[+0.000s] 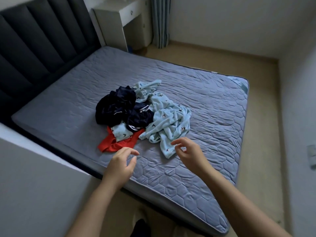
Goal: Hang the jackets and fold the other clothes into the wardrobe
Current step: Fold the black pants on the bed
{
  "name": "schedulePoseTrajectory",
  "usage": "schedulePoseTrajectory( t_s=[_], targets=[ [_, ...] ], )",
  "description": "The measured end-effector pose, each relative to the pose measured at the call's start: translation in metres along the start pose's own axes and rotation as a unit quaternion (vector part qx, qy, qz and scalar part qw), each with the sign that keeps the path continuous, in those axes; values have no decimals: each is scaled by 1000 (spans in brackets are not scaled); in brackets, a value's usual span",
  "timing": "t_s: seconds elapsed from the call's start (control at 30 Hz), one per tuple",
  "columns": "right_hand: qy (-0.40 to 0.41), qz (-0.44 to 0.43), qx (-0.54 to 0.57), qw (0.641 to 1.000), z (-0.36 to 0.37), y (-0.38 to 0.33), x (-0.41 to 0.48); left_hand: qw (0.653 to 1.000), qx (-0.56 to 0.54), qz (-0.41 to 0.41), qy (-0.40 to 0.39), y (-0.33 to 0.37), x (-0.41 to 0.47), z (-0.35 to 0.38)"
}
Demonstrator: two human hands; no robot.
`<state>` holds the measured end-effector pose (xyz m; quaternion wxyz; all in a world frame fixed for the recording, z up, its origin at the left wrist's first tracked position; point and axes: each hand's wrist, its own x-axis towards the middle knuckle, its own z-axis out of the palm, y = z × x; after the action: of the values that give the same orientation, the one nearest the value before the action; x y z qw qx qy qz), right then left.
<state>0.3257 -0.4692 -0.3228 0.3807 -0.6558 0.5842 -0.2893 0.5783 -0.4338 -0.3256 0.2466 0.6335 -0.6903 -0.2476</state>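
Red garment [118,142] just beyond left grip [119,165]

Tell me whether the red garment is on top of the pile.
No: the red garment lies on the mattress at the near edge of the pile, partly covered by a light blue piece.

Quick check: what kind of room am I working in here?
Most likely a bedroom: a quilted grey-blue mattress, a dark padded headboard, a white bedside table, and loose clothes heaped on the mattress.
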Motion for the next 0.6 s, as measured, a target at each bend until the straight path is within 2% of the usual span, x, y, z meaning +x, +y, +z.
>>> schedulePoseTrajectory(
  t_s=[0.17, 0.3, 0.4, 0.5, 0.6],
  targets=[
    [-40, 115, -50, 991, 41, 51, 74, 988, 51, 0, -149, -80, 88, 30],
    [-76, 190, -98, 974, 86, 101, 131, 972, 78, 1, -220, -157, 166, 61],
    [-102, 215, -140, 961, 128, 132, 179, 961, 132, -12, -241, -222, 220, 76],
    [-143, 193, -193, 951, 180, 157, 237, 951, 185, -38, -245, -288, 268, 89],
    [-164, 166, -214, 949, 236, 179, 293, 942, 245, -69, -217, -350, 312, 100]
  ],
)
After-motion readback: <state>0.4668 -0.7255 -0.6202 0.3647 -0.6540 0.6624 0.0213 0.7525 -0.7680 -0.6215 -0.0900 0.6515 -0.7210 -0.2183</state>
